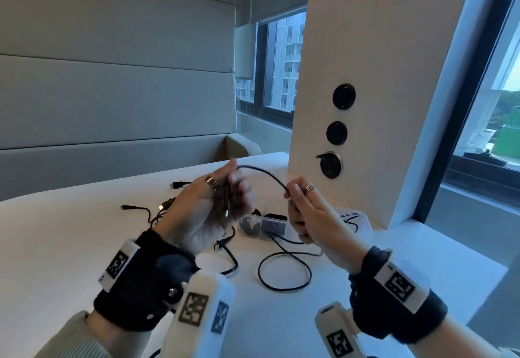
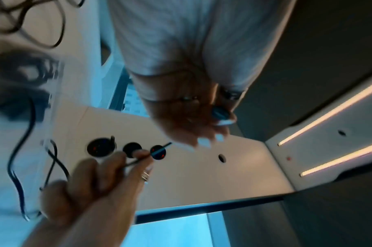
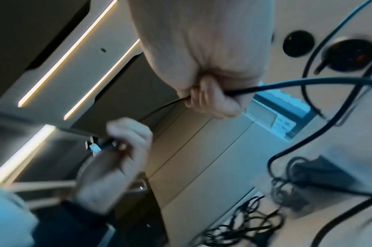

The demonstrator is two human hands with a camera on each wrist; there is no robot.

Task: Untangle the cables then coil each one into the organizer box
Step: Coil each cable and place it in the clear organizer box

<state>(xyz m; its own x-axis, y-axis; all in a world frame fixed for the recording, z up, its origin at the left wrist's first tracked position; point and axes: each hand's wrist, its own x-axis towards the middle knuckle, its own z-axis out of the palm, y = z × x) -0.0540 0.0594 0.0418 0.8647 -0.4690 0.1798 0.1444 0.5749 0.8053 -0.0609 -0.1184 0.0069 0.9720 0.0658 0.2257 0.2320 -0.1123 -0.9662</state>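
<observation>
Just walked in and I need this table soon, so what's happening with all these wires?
A person is sorting cables. Their left hand holds one end of a thin black cable, and their right hand pinches it further along, so a span arcs between the hands above the white table. More black cables lie loose on the table, some tangled. The clear plastic organizer box behind the hands already holds some dark cable.

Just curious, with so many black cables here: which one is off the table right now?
The black cable arching between the left hand and the right hand; the other cables lie on the table.
</observation>
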